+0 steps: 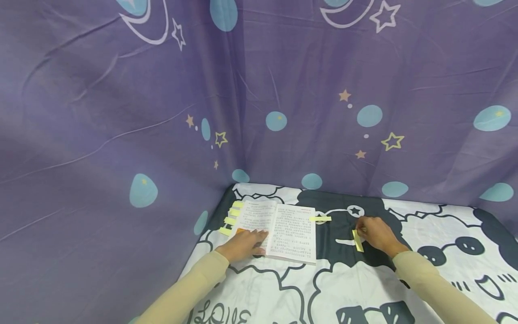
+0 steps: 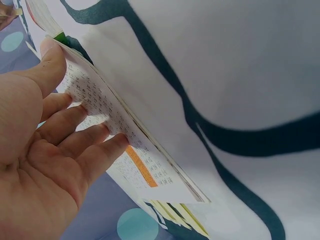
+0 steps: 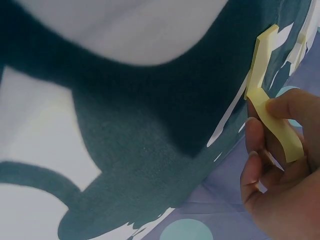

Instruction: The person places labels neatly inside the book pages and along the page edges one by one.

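Observation:
An open book (image 1: 293, 234) with printed pages lies on the patterned cloth. My left hand (image 1: 244, 245) rests on its left page, fingertips touching the print beside an orange strip (image 2: 142, 167) and thumb by the lower edge. To the right of the book, my right hand (image 1: 378, 234) pinches a yellow sticky strip (image 3: 280, 127) between thumb and finger. That strip bends up at the end of a small pad of yellow sticky notes (image 3: 262, 60), which lies on a dark patch of the cloth. Whether strip and pad are still joined is hard to tell.
Several yellow tabs (image 1: 229, 220) stick out from the book's left edge. Another yellow strip (image 1: 320, 218) juts past the right page near its top. A purple curtain (image 1: 323, 148) hangs behind and to the left of the cloth-covered surface (image 1: 263, 288).

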